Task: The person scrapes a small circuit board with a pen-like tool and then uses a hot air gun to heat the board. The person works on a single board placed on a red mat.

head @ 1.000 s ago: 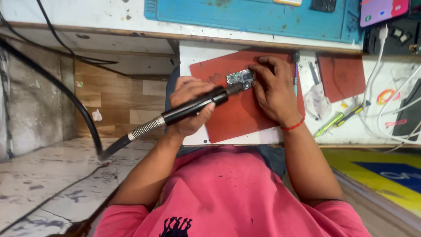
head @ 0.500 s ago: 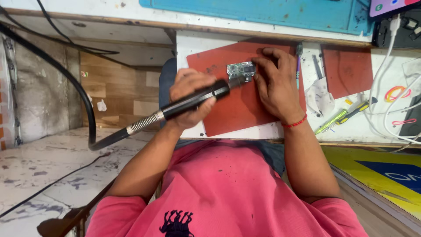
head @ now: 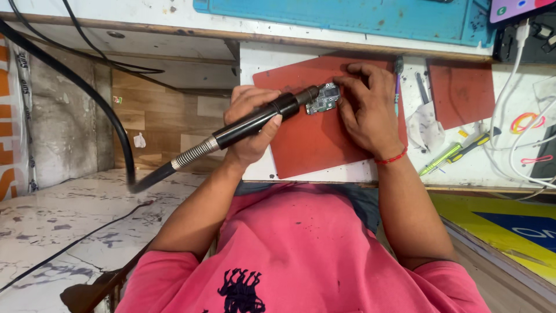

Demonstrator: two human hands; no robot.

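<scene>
- White work surface lies below a blue mat, and a red rubber mat lies on it in front of the person.
- On the red mat lies a small green circuit board, near the mat's upper middle.
- The left hand is closed around a black hot-air handpiece; its metal nozzle points at the left edge of the board.
- A ribbed metal sleeve and a thick black hose run from the handpiece to the left.
- The right hand rests on the mat, fingers bent, and its fingertips press on the right side of the board.
- A second red mat, a green-yellow screwdriver and white cables lie at the right, well apart from the board.
</scene>
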